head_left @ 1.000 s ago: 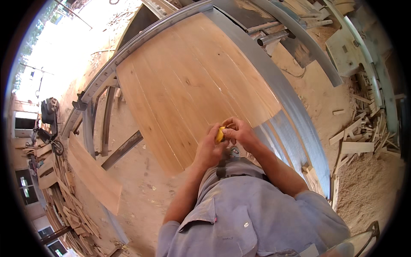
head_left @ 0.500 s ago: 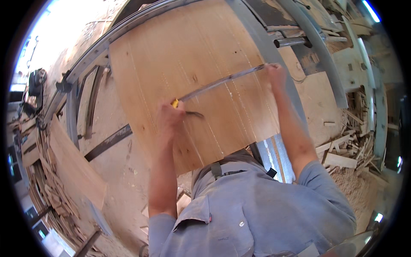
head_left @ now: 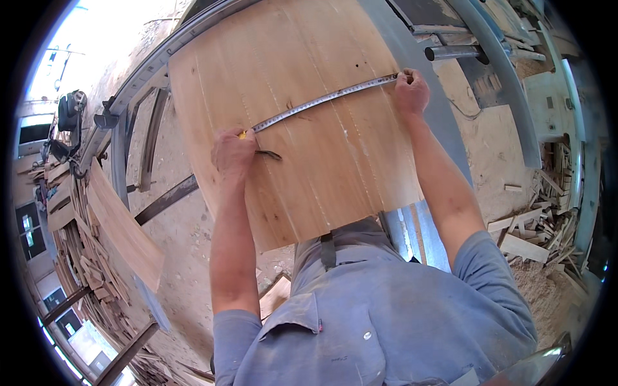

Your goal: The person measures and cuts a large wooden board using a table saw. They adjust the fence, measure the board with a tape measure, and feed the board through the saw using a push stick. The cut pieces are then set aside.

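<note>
A pale wooden panel (head_left: 290, 174) with lengthwise glue lines lies in front of me on a metal machine table. My left hand (head_left: 234, 153) is closed around a tape measure with a bit of yellow casing (head_left: 243, 135) showing; a dark strap (head_left: 269, 155) hangs from that hand. The silver tape blade (head_left: 322, 99) runs out over the panel, rising toward the right. At the panel's right edge my right hand (head_left: 412, 93) pinches the blade's end between thumb and fingers. Most of the case is hidden by my left hand.
A grey metal table strip (head_left: 428, 103) borders the panel on the right, with a metal tube (head_left: 454, 53) beyond. Steel frame rails (head_left: 168, 198) stand at left. Wood offcuts (head_left: 524, 241) and sawdust heap at right; a leaning board (head_left: 125, 222) and scrap pile lie left.
Both hands have shifted up the panel, the left one also leftward, and the tape went with them. More of the blade is pulled out, and its markings now face up.
</note>
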Tool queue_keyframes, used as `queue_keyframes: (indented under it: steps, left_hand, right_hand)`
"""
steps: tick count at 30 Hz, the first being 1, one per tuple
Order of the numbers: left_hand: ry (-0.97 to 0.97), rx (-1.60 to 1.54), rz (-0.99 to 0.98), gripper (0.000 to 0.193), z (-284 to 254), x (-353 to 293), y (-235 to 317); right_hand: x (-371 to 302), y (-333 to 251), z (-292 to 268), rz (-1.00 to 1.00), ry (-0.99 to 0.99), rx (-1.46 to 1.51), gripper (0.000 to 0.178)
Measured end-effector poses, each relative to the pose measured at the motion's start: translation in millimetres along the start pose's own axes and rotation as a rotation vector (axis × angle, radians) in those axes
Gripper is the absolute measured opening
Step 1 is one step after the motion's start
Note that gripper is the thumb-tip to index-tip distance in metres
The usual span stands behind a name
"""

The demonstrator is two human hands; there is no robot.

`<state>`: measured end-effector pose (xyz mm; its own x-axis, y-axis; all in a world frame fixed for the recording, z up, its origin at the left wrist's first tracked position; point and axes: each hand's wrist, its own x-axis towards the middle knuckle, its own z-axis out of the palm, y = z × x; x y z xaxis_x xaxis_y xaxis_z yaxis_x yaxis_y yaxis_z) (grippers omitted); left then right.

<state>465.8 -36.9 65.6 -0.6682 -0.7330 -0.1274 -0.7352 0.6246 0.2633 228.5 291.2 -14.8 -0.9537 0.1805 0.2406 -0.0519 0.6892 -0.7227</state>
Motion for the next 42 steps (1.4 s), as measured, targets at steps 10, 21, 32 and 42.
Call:
queue_keyframes:
  steps: [10, 21, 32, 42]
  left_hand:
    - [-0.03, -0.138, 0.094, 0.031, 7.3, 4.1, 0.6]
    - [-0.098, -0.092, 0.069, 0.033, -2.5, 8.3, 2.4]
    - [-0.044, -0.085, 0.047, 0.033, 1.6, 5.9, 7.2]
    - [-0.129, -0.505, 0.191, 0.023, 18.0, -55.4, 20.2]
  right_hand:
    - [6.0, -2.8, 0.1, 0.114, -0.015, -0.081, 0.021]
    - [8.5, 10.4, 5.1, 0.024, -0.021, -0.109, 0.022]
    - [11.9, 26.0, 9.7, -0.023, -0.03, -0.12, 0.02]
    - [-34.8, -9.5, -50.8, 0.139, -0.185, 0.4, 0.022]
